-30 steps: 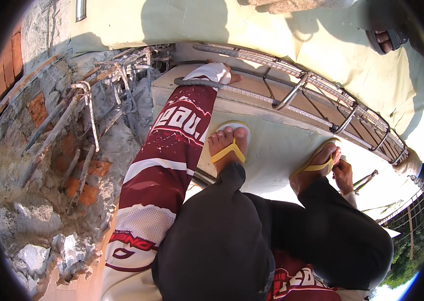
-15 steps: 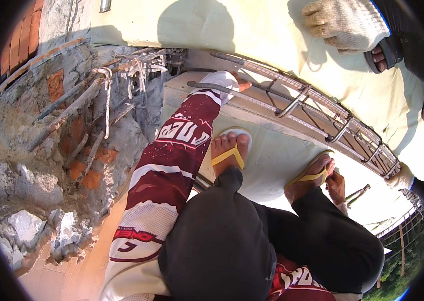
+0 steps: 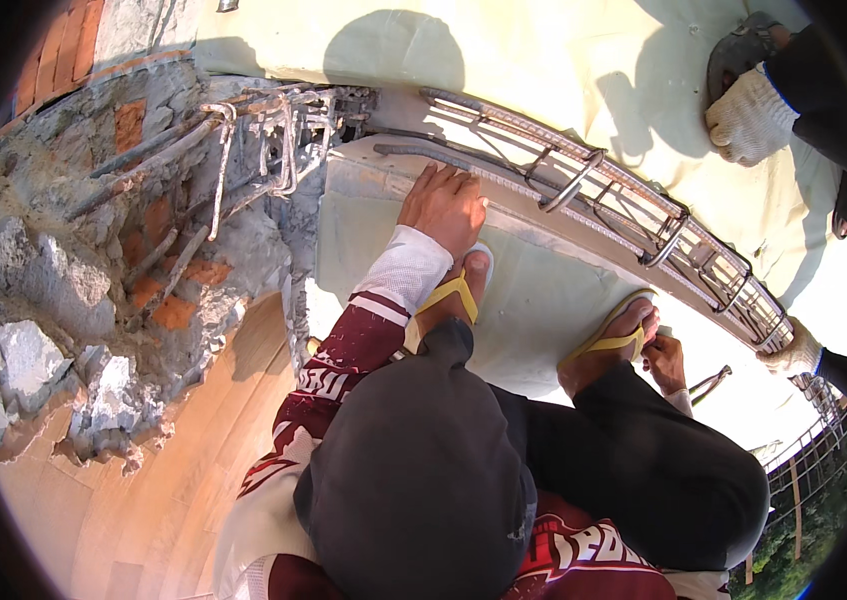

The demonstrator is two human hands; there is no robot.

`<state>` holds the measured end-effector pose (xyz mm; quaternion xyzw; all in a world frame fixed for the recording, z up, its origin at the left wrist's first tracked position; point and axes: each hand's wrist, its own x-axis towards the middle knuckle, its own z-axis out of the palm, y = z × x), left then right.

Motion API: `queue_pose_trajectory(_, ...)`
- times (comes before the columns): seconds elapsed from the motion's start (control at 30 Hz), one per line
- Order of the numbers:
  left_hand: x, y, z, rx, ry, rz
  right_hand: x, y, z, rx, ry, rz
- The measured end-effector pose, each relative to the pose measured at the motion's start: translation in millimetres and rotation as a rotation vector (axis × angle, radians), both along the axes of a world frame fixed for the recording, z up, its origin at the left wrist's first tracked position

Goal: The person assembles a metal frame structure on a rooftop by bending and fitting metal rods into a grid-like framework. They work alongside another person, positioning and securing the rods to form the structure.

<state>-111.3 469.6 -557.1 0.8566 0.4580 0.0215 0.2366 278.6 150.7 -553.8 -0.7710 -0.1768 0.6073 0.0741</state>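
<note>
My left hand rests on the pale edge board, just below the end of a rebar cage. Its fingers are slightly apart and nothing shows in them. The cage, long ribbed bars with square stirrups, lies along a narrow trough. Beside my right sandal, my right hand has its fingers bent together; whatever is in them is hidden. A dark metal piece lies near its wrist. A co-worker's gloved hand grips the cage's far right end.
Bent rebar sticks out of broken concrete and brick at left. Wooden flooring lies lower left. Pale sheeting covers the far side, where the co-worker's other gloved hand hangs by a sandalled foot.
My left hand has come back from beyond the cage's near bar onto the board edge. The co-worker's upper gloved hand has moved right and down. My right hand stays by my foot.
</note>
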Motion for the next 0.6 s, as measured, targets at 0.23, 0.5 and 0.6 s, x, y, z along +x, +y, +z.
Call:
queue_pose_trajectory(0.23, -7, -61, 26, -0.068, -0.529, -0.017, 0, -6, -5, -0.013, -0.069, 0.001)
queue_pose_trajectory(0.5, -1, -71, 7, -0.099, -0.536, -0.172, -3, -4, -5, -0.040, -0.031, -0.052)
queue_pose_trajectory(0.6, -2, -71, 5, -0.063, -0.517, -0.158, 0, 1, -4, -0.064, -0.018, -0.070)
